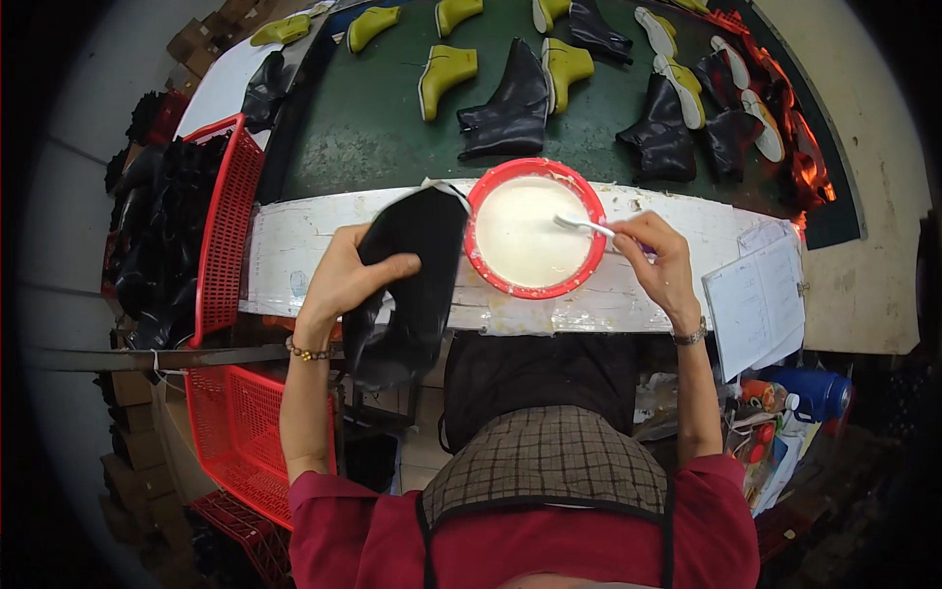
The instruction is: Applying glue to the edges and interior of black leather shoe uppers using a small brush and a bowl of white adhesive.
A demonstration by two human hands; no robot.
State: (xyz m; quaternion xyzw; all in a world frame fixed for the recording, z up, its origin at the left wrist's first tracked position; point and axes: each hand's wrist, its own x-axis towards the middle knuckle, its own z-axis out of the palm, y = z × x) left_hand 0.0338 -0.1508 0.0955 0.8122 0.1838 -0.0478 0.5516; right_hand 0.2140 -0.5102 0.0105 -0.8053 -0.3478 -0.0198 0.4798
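Note:
My left hand [355,280] grips a black boot upper [429,250], thumb on its front face and the fingers hidden behind it. A pale edge shows along the upper's far end, which is close to the left rim of a round red basin [597,270]. Creamy white liquid [515,236] fills much of the basin. Between the fingers of my right hand [659,263] is the handle of a small white brush [587,226], shaped like a toothbrush. Its head is over the liquid at the basin's right side; whether it touches the surface I cannot tell.
Yellow-green boot lasts [448,80] and black boots [508,103] stand or lie on the green surface [363,142] beyond the white bench [294,236]. A red basket [224,226] of black uppers is at left, another red basket [240,432] below. Right: a clipboard [756,304] and blue jug [810,391].

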